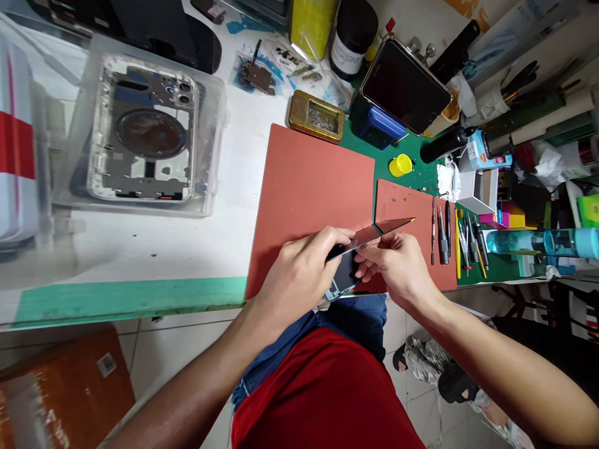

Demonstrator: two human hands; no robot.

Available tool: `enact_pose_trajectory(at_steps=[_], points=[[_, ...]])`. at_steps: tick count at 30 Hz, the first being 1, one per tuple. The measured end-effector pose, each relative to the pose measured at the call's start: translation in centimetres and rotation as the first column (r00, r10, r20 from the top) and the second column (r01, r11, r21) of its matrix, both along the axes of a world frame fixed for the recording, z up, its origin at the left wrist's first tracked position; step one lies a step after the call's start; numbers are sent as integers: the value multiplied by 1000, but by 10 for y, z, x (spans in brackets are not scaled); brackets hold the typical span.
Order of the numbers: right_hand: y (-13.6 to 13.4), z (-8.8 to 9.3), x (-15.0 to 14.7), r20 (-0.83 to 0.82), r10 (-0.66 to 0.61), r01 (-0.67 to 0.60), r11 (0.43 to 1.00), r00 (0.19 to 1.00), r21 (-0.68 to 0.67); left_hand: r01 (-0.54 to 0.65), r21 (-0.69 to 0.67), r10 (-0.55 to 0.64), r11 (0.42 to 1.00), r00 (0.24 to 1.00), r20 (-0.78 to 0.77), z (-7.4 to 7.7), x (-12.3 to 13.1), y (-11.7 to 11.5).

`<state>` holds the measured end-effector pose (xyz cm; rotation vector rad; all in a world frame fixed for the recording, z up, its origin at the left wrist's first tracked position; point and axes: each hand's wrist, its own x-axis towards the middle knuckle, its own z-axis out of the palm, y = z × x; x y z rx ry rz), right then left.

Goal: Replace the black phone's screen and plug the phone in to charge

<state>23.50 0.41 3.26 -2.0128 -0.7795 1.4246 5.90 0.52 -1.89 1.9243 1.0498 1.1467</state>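
Near the front edge of the red-brown mat (313, 181), my left hand (302, 268) is closed on a thin dark glossy panel (360, 238), which is tilted and reaches to the right. My right hand (390, 259) is at the panel's underside with its fingers bent together; what they pinch, if anything, is too small to make out. Below the panel, between both hands, lies a dark phone-like part (344, 277) with a light blue edge, partly hidden by the fingers.
A second mat (421, 218) carries slim tools (442, 237) at its right. Behind are a gold tin (317, 116), a yellow cup (400, 165) and a phone on a stand (405, 84). A clear tray (210, 149) holding a phone housing (145, 131) stands left.
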Motion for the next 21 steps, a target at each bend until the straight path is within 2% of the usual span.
enact_pose_trajectory(at_steps=[11, 21], points=[[-1, -2, 1, -6, -26, 26, 999, 1000, 20, -4, 6, 4, 1000, 1000, -11, -1, 0, 0], [-3, -3, 0, 14, 16, -16, 999, 1000, 47, 5, 10, -5, 1000, 1000, -13, -1, 0, 0]])
